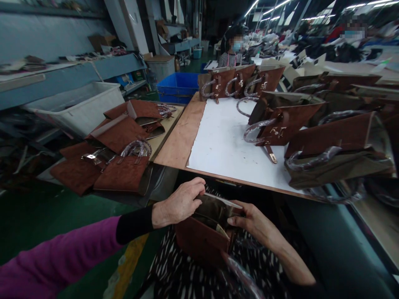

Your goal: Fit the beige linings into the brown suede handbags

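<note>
A brown suede handbag [199,241] rests on my lap, its mouth held open toward the table. My left hand [177,203] is curled over the near-left rim, fingers gripping the top edge and reaching into the opening. My right hand [252,222] pinches the right rim of the same bag. A plastic-wrapped handle [240,276] hangs from the bag below my right wrist. The bag's olive lining [215,211] shows between my hands.
The wooden worktable [177,145] carries a white sheet [224,141] and several brown handbags [280,122] standing at right and far end. More bags [118,141] are piled on a side surface at left. Beyond stand a white bin [77,106], a blue crate [177,85] and a seated person [232,52].
</note>
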A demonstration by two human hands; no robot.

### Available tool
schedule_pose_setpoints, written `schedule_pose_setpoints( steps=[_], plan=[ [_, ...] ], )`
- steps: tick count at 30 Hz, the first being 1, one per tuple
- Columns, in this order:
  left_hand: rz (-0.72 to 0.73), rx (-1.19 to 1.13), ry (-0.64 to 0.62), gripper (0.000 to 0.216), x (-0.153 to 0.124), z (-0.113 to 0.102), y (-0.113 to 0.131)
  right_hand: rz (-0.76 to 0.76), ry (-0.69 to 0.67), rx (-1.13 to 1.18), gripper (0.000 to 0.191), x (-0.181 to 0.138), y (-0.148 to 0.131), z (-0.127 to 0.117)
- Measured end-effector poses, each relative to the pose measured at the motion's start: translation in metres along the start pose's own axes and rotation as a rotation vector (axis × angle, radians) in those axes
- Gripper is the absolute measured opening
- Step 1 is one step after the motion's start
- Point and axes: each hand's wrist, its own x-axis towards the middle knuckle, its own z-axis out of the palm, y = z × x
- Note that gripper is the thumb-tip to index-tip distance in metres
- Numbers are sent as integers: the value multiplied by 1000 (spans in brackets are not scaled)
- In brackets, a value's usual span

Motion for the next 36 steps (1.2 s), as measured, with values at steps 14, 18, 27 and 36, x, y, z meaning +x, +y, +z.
schedule_pose_setpoints(
  steps=[14, 18, 27, 36],
  plan=[
    [93, 238, -105, 9, 9, 8, 15, -75, 13, -64, 34, 2, 3, -1],
    [-9, 187, -126, 14, 12, 10, 17, -101, 42, -115, 32, 3, 5, -1],
    [214, 145, -162, 15, 16, 8, 20, -130, 53, -62, 35, 8, 4, -1],
    [240, 62, -195, 36, 17, 8, 13, -166, 25, 1, 26, 5, -5, 2]
  ],
)
